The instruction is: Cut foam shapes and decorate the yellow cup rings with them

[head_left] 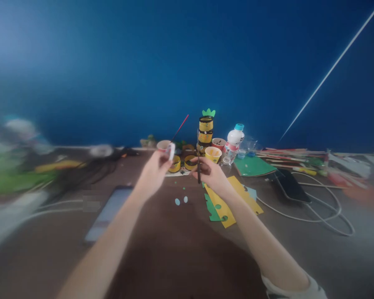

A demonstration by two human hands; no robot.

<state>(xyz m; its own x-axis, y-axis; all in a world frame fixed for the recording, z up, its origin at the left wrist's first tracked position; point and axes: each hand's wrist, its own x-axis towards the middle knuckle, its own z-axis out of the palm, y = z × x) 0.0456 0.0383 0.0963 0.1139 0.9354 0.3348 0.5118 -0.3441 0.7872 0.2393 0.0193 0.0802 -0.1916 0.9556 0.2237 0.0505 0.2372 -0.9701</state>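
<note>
Left hand (pixel 154 172) is pinched shut around a small white piece (pixel 171 150), held up off the table, probably so it can be worked on in the air instead of flat. Can't tell what the piece is, too blurry. Right hand (pixel 209 172) is closed on a thin dark stick (pixel 198 170), maybe a brush handle, held near upright with the tip pointing down, like a pen grip for fine work.

Both forearms reach forward and angle in so the hands sit near each other, apart, just in front of the yellow ring pieces (pixel 183 162) and the stacked yellow pineapple tower (pixel 205 131). Yellow and green paper sheets (pixel 224 203) lie under the right wrist, and two pale oval cutouts (pixel 181 200) sit on the brown table (pixel 174 249) between the arms.
</note>
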